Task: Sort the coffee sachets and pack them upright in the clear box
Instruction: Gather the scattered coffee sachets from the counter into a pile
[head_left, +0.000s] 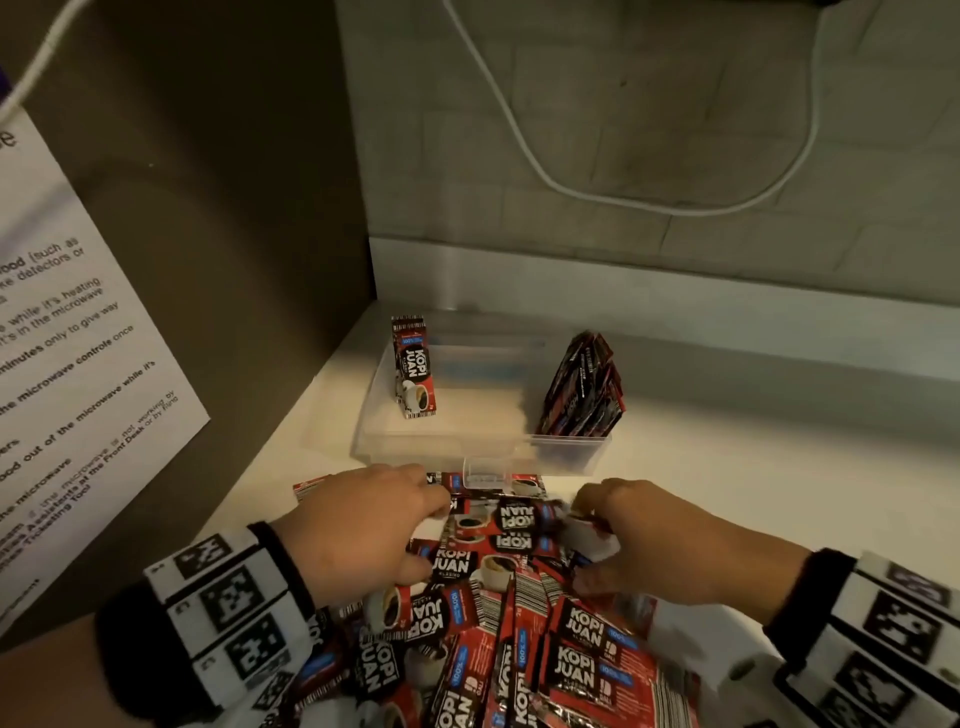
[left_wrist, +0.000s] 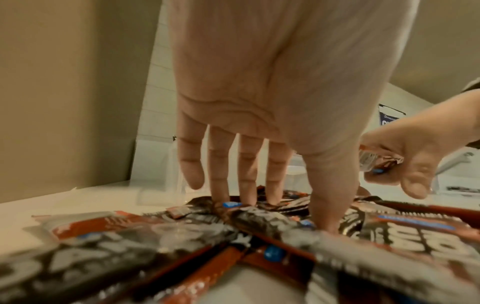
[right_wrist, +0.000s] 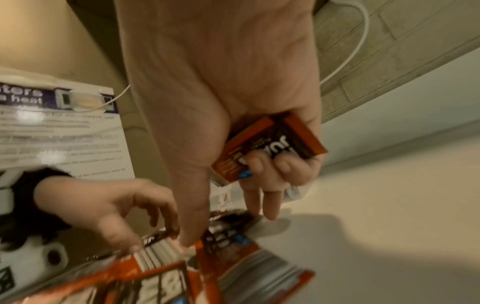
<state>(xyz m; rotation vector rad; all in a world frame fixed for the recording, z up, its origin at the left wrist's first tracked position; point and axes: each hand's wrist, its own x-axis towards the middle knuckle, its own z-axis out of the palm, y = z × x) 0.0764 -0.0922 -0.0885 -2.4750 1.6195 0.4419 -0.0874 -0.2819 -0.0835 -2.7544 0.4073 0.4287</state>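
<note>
A: What is taking up the most room?

B: The pale table (head_left: 727, 467) is carrying everything, running back to a tiled wall (head_left: 675, 130) where a white cable (head_left: 519, 135) is hanging in a loop. A printed notice (head_left: 78, 338) is hanging on the dark panel to the left.

A: And the sachets?

B: A loose pile of sachets (head_left: 493, 639) is lying flat and overlapping across the near part of the table, red and black with "KOPI JUAN" on them. Just behind it the clear box (head_left: 395, 441) is sitting on the table. Inside, a small stack of sachets (head_left: 414, 374) is standing upright against the left end, and a leaning bundle of sachets (head_left: 582, 389) is standing at the right end, tilting left at the top.

A: What are the hands doing?

B: The left hand (head_left: 358, 525) is reaching palm down onto the far edge of the pile, fingers fairly straight and spread apart, tips touching the sachets; the left wrist view is showing that contact plainly. It is gripping nothing.

A: The right one?

B: The right hand (head_left: 660, 540) is hovering over the pile's right side, its last fingers curling round a held bunch of sachets (right_wrist: 270, 150) against the palm, while the thumb and two longer fingers are pointing down toward the pile.
</note>
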